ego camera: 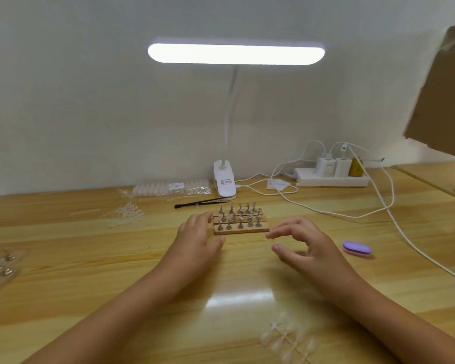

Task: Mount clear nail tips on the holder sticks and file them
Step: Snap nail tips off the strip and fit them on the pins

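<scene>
The table (pixel 90 258) is honey-yellow, streaked with wood grain. Between the left hand (pixel 197 237) and right hand (pixel 307 248) the base (pixel 241 230) is light brown, its sticks (pixel 240 225) silver-grey. Right of both the buffer (pixel 357 248) is purple edged pink; beyond them the tweezers (pixel 197 202) are black

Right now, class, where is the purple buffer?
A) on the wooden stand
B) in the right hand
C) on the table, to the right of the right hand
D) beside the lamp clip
C: the purple buffer lies on the table, apart from the right hand, which holds nothing.
</scene>
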`<state>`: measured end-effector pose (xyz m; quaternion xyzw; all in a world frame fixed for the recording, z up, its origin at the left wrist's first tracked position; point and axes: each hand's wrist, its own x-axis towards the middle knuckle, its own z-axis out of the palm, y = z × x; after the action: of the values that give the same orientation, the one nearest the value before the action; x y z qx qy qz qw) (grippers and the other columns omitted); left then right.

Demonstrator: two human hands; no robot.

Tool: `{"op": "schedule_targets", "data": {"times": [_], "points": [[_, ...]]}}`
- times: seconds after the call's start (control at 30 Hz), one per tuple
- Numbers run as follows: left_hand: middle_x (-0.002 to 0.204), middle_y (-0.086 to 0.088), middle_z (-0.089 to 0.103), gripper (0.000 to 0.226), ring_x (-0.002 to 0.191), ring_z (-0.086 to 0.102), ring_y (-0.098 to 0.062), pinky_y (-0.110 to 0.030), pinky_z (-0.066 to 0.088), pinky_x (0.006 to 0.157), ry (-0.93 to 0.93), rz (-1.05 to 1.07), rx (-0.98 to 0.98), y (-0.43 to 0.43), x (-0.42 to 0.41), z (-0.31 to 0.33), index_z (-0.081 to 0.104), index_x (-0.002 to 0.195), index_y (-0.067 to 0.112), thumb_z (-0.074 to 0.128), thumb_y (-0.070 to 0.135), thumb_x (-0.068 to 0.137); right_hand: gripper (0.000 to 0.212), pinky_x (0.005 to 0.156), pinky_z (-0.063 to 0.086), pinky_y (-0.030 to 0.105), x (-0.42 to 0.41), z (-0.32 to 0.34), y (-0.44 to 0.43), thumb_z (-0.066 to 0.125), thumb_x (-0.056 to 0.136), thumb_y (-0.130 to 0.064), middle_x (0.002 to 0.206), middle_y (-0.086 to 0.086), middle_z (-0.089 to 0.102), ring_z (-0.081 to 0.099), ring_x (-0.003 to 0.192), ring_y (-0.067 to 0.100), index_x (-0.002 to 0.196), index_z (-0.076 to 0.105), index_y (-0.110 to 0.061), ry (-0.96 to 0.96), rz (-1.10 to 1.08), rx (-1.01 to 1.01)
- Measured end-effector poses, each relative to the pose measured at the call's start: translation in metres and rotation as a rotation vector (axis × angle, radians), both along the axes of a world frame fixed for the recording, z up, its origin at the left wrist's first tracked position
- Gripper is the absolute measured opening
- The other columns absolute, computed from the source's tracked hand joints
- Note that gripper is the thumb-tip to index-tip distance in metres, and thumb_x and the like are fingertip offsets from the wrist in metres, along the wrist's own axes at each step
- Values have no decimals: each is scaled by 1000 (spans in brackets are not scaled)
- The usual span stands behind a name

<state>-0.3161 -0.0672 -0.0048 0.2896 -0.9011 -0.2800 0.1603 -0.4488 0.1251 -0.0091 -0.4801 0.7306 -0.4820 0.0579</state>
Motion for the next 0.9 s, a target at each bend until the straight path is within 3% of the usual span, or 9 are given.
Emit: {"op": "schedule_targets", "data": {"times": [0.1,0.17,0.23,0.37,0.43,0.53,0.7,0.9], "points": [[137,2,46,53,134,36,-20,-32,32,112,-51,22,-45,-6,-11,-9,40,146,20,58,32,97,27,81,45,5,-14,-3,1,69,88,-9,107,-16,63,56,104,-6,95,70,-36,-42,-51,10],[119,6,51,34,125,44,-19,-32,38,105,-20,24,-53,-8,-13,-10,57,126,26,64,33,93,29,80,43,4,-23,-5,0,70,87,-7,103,-14,67,61,100,-2,91,70,-37,-78,-92,-13],[104,12,54,20,111,53,-15,-28,46,94,3,14,-46,-10,-14,-9,61,108,29,69,32,90,28,82,46,10,-29,-6,0,70,87,-6,99,-9,70,65,98,5,90,71,-34,-146,-114,-37],[88,19,56,28,79,53,4,-6,38,61,3,-33,-31,-10,-10,-2,68,115,25,72,33,88,25,84,49,14,-33,-5,2,71,87,-6,99,-9,71,67,96,5,90,71,-31,-184,-103,-68],[85,19,57,28,71,50,5,-6,37,56,-9,-62,-19,-7,-3,-2,69,113,26,74,34,86,26,83,49,11,-32,-5,2,70,87,-7,98,-12,72,67,95,0,91,71,-32,-170,-88,-73],[87,17,58,25,73,52,9,-6,40,63,30,-107,17,-4,14,-8,71,107,29,77,32,83,24,79,50,9,-28,-7,2,70,87,-6,94,-15,74,68,92,-3,91,72,-30,-160,-52,-82],[103,20,58,23,105,47,-1,-11,39,83,105,-133,-45,2,30,-22,67,109,37,72,34,87,20,77,55,15,-17,-9,1,70,88,-8,95,-14,72,67,93,-3,93,70,-28,-40,14,-4],[105,19,58,26,110,43,-7,-25,41,95,134,-138,-62,2,30,-26,68,113,37,71,35,87,15,76,54,15,-10,-7,-1,69,89,-12,98,-16,67,66,93,-3,98,70,-23,141,23,4]]}}
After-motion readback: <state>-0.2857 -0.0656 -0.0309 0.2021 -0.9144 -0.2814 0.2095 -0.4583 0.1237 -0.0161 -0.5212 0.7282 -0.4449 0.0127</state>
